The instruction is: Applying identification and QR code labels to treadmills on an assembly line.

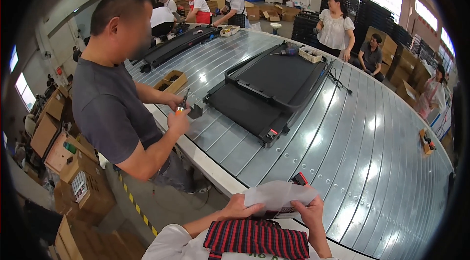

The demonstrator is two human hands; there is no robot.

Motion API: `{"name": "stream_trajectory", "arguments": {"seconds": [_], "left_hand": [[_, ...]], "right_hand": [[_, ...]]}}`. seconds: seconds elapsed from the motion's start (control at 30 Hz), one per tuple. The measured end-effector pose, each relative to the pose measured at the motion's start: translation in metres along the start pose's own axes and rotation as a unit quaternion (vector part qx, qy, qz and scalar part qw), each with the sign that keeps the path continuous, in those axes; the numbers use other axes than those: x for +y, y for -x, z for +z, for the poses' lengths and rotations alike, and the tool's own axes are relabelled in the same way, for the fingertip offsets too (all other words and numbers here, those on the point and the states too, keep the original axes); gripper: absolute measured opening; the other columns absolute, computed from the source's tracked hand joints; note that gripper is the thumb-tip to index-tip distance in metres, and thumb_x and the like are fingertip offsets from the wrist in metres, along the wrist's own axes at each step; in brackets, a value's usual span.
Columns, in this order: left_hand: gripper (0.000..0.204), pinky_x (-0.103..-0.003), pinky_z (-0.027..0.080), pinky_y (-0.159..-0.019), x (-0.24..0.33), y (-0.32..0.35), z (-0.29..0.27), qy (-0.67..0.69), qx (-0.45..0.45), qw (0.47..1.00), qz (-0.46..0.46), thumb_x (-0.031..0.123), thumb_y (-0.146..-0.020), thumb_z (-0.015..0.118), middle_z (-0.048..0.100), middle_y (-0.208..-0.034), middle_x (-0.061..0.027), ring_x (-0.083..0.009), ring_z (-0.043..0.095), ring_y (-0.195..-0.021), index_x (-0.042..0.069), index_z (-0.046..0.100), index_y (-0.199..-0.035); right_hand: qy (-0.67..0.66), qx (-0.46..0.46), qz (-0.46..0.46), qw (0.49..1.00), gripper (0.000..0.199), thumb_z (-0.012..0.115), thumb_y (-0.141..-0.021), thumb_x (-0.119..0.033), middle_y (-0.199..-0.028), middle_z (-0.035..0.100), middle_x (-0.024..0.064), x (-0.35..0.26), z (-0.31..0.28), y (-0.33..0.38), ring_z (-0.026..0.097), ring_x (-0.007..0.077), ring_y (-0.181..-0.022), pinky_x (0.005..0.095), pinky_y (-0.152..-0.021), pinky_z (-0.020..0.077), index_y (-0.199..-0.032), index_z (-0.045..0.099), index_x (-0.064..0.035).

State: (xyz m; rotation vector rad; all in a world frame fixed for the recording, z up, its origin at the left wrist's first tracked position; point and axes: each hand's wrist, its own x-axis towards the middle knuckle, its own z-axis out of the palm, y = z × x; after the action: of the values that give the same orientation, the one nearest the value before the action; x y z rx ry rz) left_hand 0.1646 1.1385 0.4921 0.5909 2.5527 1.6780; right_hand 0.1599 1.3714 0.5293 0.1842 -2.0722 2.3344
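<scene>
- Two hands are seen at the lower edge; the left hand [238, 207] and right hand [309, 209] are each closed on one end of a pale sheet [276, 195], apparently held taut between them for handling; a small dark device [297, 178] is partly covered by it.
- Red-and-black plaid fabric [255, 238] is seen below the wrists.
- Beyond, a flat black machine [269, 92] is laid across the ribbed metal table [372, 152]; a pair of pliers [183, 102] is gripped by a co-worker in a grey shirt [105, 106] at the table's edge.
- Cardboard boxes [73, 162] are stacked along the floor; a bright workshop with other workers is visible behind.
</scene>
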Motion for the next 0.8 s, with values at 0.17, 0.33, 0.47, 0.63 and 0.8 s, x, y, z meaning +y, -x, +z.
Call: {"name": "stream_trajectory", "arguments": {"seconds": [0.17, 0.33, 0.47, 0.63, 0.8], "left_hand": [[0.033, -0.036, 0.046, -0.067, 0.004, -0.013, -0.005, -0.084, 0.003, 0.995, -0.048, 0.037, -0.077, 0.056, 0.062, -0.082, -0.0139, -0.0314, 0.059, -0.076, 0.011, 0.061, -0.097], [0.034, -0.035, 0.047, -0.068, -0.021, -0.03, -0.014, -0.051, -0.013, 0.997, -0.057, 0.037, -0.079, 0.056, 0.061, -0.083, -0.0158, -0.0299, 0.06, -0.076, 0.008, 0.06, -0.097], [0.036, -0.03, 0.046, -0.069, -0.029, -0.043, -0.032, 0.15, -0.007, 0.981, -0.126, 0.033, -0.081, 0.057, 0.062, -0.082, -0.0149, -0.0218, 0.061, -0.077, 0.002, 0.059, -0.099], [0.029, -0.032, 0.046, -0.065, -0.05, -0.076, -0.078, 0.023, -0.046, 0.997, -0.048, 0.031, -0.08, 0.056, 0.061, -0.082, -0.0133, -0.0264, 0.059, -0.072, 0.005, 0.061, -0.093], [0.026, -0.037, 0.044, -0.059, -0.07, -0.116, -0.136, -0.241, -0.128, 0.961, 0.052, 0.031, -0.081, 0.054, 0.054, -0.07, -0.0112, -0.0311, 0.054, -0.065, 0.006, 0.061, -0.078]], "right_hand": [[0.035, 0.002, -0.004, 0.999, 0.041, 0.065, -0.071, 0.003, -0.092, 0.06, 0.0057, 0.011, -0.001, -0.008, 0.056, 0.0117, -0.083, 0.025, -0.072, 0.0469, -0.109, 0.05, 0.0018], [0.098, 0.03, 0.012, 0.995, 0.037, 0.064, -0.072, 0.0, -0.09, 0.061, 0.0077, 0.013, 0.012, -0.022, 0.057, 0.0121, -0.081, 0.0255, -0.071, 0.0466, -0.106, 0.052, 0.0032], [0.119, 0.065, -0.011, 0.991, 0.036, 0.062, -0.073, -0.003, -0.088, 0.061, 0.0092, 0.015, 0.031, -0.041, 0.057, 0.0137, -0.079, 0.0259, -0.071, 0.0462, -0.107, 0.052, 0.0025], [0.053, 0.118, 0.031, 0.991, 0.035, 0.059, -0.077, -0.008, -0.091, 0.059, 0.0055, 0.016, 0.014, -0.071, 0.054, 0.0106, -0.08, 0.0233, -0.068, 0.0436, -0.11, 0.05, -0.0007], [0.083, 0.238, 0.041, 0.967, 0.02, 0.057, -0.081, -0.015, -0.081, 0.059, 0.0026, 0.017, 0.011, -0.126, 0.052, 0.009, -0.073, 0.0228, -0.064, 0.0403, -0.096, 0.058, -0.0021]]}}
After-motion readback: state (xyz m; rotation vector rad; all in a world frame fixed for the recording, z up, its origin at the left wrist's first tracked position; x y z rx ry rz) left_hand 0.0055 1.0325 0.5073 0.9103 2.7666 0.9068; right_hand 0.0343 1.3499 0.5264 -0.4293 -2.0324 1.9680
